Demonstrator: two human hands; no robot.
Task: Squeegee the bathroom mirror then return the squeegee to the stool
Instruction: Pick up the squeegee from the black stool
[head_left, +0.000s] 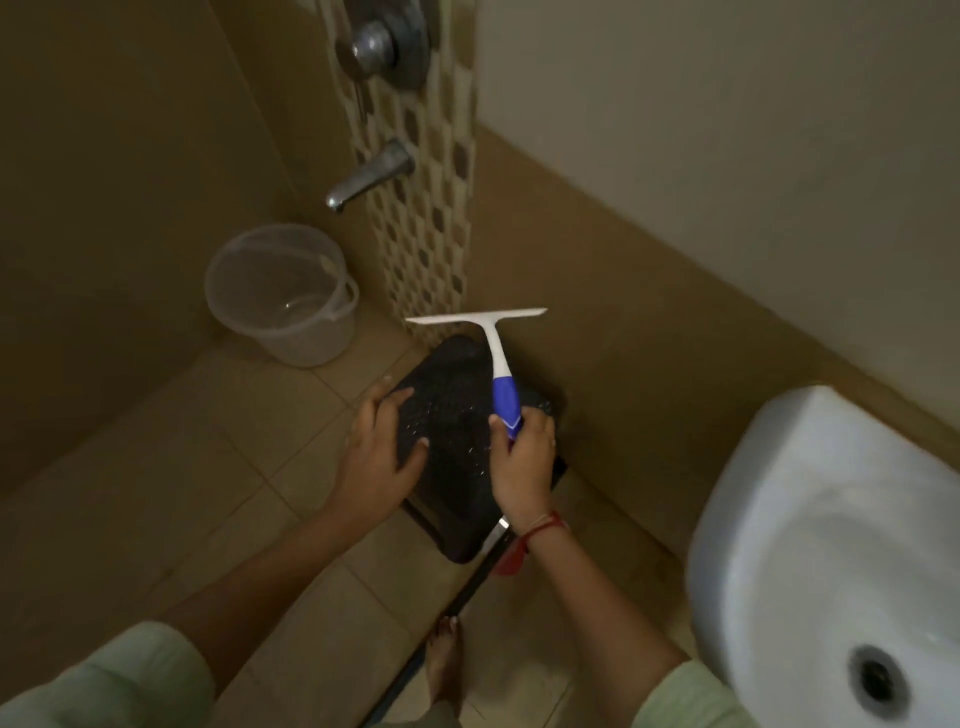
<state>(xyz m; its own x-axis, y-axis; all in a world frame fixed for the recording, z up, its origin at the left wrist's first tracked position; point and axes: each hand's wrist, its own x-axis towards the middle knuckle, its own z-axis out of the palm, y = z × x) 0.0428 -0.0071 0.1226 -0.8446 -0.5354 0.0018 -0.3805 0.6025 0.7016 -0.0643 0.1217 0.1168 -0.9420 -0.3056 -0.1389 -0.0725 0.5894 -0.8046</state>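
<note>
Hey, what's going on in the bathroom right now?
A person is bent over a black stool on the tiled floor. The right hand grips the blue handle of a white squeegee, its blade pointing toward the wall, above the seat. The left hand rests flat on the stool's left edge. A clear bucket stands under the tap; a white sink is on the right.

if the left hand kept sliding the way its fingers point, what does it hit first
The left hand lies flat on the black stool, fingers aimed up and right. It would probably meet the squeegee handle held by the right hand; depth is unclear.
</note>
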